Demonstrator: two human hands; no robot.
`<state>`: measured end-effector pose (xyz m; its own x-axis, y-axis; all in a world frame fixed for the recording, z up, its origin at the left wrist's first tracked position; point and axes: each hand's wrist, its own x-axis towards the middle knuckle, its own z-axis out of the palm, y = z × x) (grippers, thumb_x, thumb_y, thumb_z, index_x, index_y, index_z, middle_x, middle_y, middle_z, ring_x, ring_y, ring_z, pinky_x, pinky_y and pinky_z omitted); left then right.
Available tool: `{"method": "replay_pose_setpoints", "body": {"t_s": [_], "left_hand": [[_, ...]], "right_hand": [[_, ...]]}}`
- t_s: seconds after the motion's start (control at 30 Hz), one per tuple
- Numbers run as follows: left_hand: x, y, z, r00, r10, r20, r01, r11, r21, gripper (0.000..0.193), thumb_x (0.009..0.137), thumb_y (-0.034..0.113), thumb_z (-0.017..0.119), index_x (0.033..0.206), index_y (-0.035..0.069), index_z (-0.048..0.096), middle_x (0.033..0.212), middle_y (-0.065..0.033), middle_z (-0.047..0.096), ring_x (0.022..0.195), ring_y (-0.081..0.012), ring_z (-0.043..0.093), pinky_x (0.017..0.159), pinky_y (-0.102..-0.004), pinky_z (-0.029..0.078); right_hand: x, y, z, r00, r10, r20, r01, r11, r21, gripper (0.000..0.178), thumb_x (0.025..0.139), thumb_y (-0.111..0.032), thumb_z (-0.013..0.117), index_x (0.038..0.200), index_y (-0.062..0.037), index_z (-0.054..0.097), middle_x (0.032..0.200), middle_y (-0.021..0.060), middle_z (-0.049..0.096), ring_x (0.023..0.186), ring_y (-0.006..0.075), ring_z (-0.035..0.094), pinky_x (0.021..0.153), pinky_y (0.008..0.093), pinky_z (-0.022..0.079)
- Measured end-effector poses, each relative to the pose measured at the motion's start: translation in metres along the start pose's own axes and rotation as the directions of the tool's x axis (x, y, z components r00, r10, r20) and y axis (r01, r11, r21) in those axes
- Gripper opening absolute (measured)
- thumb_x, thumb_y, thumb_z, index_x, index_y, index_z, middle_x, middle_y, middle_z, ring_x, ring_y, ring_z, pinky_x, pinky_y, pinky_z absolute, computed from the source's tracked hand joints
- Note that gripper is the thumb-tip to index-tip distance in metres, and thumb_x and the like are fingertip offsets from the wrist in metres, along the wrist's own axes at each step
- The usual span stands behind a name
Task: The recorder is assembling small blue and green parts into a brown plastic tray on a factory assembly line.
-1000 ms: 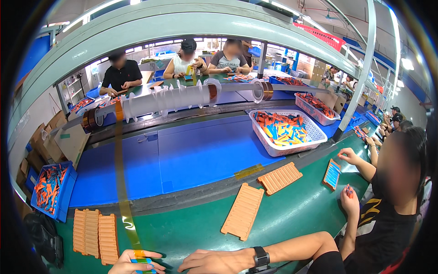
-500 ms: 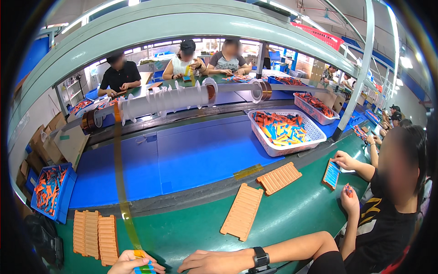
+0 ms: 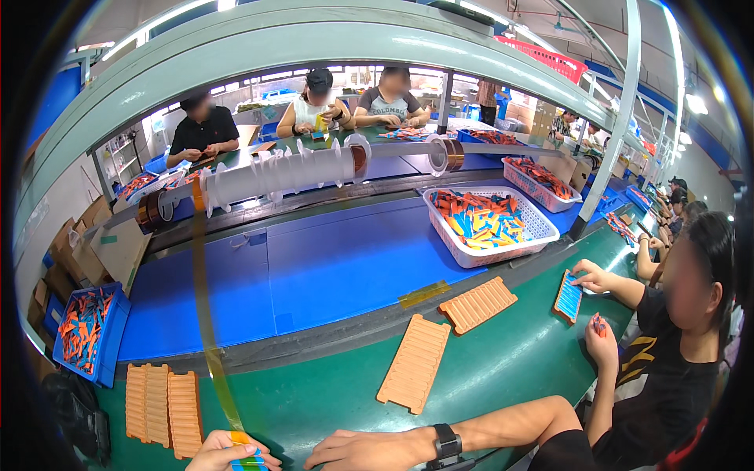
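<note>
My left hand (image 3: 220,453) is at the lower edge, its fingers closed on the end of a clear amber tape strip (image 3: 217,369). Flat blue pieces (image 3: 248,463) with the tape across them show at its fingers, partly cut off by the frame. The strip runs up to a roll (image 3: 199,192) on a horizontal bar. Beside it, my right hand (image 3: 369,450) has its back up and a black watch on the wrist; its fingertips bend out of sight at the lower edge, so any grip is hidden. Ridged orange trays (image 3: 187,412) lie left of my left hand.
Two more orange trays (image 3: 414,363) lie ahead of my right hand on the green table (image 3: 314,392). A white basket (image 3: 491,255) and a blue bin (image 3: 118,330) hold orange and blue pieces. At right, a co-worker's hand (image 3: 594,276) touches a tray of blue pieces.
My hands stay almost where they were, the left still holding the tape end. The whole view has shifted very slightly. At right, the co-worker's head has turned a little.
</note>
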<state>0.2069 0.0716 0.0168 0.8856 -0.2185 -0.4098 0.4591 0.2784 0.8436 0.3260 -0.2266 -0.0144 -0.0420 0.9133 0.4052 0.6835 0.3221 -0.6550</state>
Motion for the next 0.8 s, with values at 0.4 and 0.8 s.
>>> {"method": "replay_pose_setpoints", "body": {"t_s": [0.4, 0.8], "left_hand": [[0.004, -0.003, -0.004, 0.995, -0.047, -0.086, 0.057, 0.991, 0.123, 0.028, 0.099, 0.015, 0.067, 0.115, -0.008, 0.066, 0.101, -0.0207, 0.075, 0.091, -0.028, 0.075, 0.083, -0.0413, 0.062], [0.005, 0.001, -0.005, 0.999, -0.034, -0.028, 0.038, 0.992, 0.122, 0.029, 0.101, 0.015, 0.066, 0.117, -0.009, 0.067, 0.102, -0.0198, 0.075, 0.091, -0.0264, 0.075, 0.082, -0.038, 0.061]], "right_hand": [[-0.003, 0.011, 0.016, 0.989, 0.125, -0.077, -0.09, 0.931, 0.355, 0.026, 0.101, -0.018, 0.053, 0.111, 0.0027, 0.064, 0.119, 0.0203, 0.063, 0.112, 0.0378, 0.061, 0.095, 0.0476, 0.051], [0.009, 0.019, 0.009, 0.982, -0.179, -0.055, 0.18, 0.983, 0.02, 0.029, 0.098, -0.023, 0.051, 0.101, 0.0017, 0.067, 0.107, 0.0226, 0.066, 0.105, 0.0429, 0.062, 0.09, 0.0533, 0.051]]}}
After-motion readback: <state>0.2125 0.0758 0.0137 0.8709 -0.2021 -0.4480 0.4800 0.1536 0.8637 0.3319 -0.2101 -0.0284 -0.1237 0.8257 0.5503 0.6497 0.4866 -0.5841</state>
